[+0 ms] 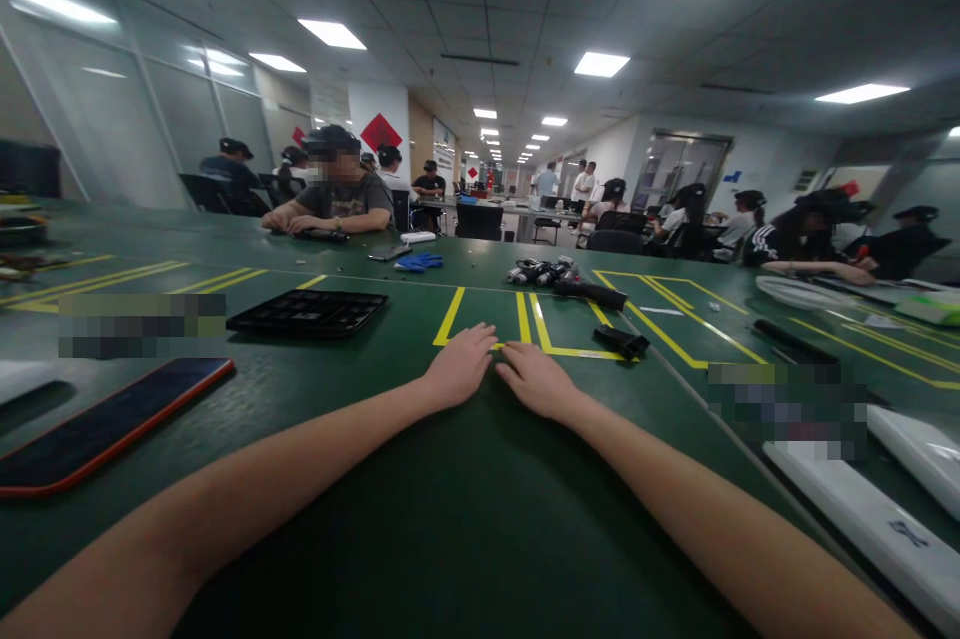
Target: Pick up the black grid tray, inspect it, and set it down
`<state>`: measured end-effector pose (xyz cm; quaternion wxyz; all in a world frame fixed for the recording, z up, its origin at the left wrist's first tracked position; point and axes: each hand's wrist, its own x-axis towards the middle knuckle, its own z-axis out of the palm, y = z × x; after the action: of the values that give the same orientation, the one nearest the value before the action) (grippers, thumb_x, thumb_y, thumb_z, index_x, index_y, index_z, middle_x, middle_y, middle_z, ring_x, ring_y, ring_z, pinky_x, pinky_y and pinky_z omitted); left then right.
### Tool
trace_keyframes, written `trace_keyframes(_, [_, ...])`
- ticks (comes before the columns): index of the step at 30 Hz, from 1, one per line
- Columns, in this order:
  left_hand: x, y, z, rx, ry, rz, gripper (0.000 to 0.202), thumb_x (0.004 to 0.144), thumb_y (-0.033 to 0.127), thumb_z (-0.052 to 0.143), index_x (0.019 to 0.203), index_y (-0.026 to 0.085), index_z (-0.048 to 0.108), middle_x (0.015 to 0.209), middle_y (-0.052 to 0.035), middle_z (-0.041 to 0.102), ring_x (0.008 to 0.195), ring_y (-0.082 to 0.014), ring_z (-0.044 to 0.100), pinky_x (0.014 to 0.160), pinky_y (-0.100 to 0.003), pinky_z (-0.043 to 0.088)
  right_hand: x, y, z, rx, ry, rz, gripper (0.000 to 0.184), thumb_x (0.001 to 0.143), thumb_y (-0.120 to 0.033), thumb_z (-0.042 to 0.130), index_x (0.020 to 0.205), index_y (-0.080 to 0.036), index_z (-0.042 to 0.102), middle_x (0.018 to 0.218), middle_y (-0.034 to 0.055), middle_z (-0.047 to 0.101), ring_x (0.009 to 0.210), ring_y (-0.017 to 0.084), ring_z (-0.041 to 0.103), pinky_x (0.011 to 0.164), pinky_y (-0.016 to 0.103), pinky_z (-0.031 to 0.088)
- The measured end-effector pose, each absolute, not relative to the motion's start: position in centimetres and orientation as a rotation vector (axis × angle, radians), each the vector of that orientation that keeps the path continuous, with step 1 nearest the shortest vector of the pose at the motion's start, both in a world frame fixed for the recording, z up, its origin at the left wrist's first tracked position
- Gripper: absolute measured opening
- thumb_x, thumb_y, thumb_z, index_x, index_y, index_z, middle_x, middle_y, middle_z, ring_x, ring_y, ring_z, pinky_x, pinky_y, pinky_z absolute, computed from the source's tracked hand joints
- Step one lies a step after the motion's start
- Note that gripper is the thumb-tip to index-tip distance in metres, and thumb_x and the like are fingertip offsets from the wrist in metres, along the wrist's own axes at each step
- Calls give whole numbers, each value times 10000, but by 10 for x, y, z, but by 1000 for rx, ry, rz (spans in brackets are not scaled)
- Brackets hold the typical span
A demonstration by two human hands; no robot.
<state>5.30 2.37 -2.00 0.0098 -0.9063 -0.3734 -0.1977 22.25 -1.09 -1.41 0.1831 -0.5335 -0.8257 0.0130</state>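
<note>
My left hand [461, 366] and my right hand [538, 380] rest close together on the green table [480, 519], fingertips nearly meeting. Both have their fingers stretched out, and I see nothing held in either. Yellow tape lines [525, 319] run along the table just beyond the fingers. Right of my right hand lies a small black object [621, 342] whose kind I cannot make out. Farther back is a cluster of black and silver pieces [541, 271], beside a dark tube-like item [592, 294]. To the left of my left hand sits a shallow black compartment tray [311, 312].
A phone in an orange case [112, 429] lies at the left. Long white cases [855, 519] stretch along the right edge, near a blurred-out patch. A blue glove [418, 262] lies farther back. Across the table sits a person in a cap [352, 189]; several others sit behind.
</note>
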Motion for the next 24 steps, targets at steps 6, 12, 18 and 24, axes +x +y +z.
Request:
trace_keyframes(6, [48, -71, -8, -3223, -629, -372, 420, 907, 378, 420, 1265, 182, 519, 1379, -99, 473, 1290, -234, 401, 1076, -422, 302, 326, 9, -4, -1970, -1812, -459, 436, 885, -318, 348, 1217, -106, 536, 1304, 161, 513, 1241, 291, 402, 1057, 469, 282])
trace_keyframes(12, [50, -96, -5, -3268, -568, -327, 479, 892, 403, 448, 1285, 133, 499, 1379, -145, 460, 1277, -267, 413, 1048, -413, 336, 387, 8, -30, -2354, -1687, -245, 556, 860, -484, 343, 1322, -188, 432, 1368, 146, 444, 1217, 360, 427, 984, 535, 346])
trace_keyframes(18, [55, -69, -1, -3143, -582, -338, 294, 925, 243, 383, 1130, 154, 575, 1159, -91, 608, 1065, -204, 559, 913, -353, 434, 389, 15, -36, -2378, -1685, -164, 563, 871, -457, 311, 1338, -153, 392, 1352, 181, 432, 1189, 368, 449, 953, 449, 391])
trace_keyframes(24, [50, 9, 2, -2733, -1440, -370, 267, 905, 312, 429, 1018, 100, 546, 1000, -149, 602, 938, -261, 582, 798, -391, 468, 388, 13, -35, -2381, -1694, -152, 561, 871, -456, 301, 1336, -155, 389, 1354, 180, 424, 1170, 377, 460, 939, 446, 398])
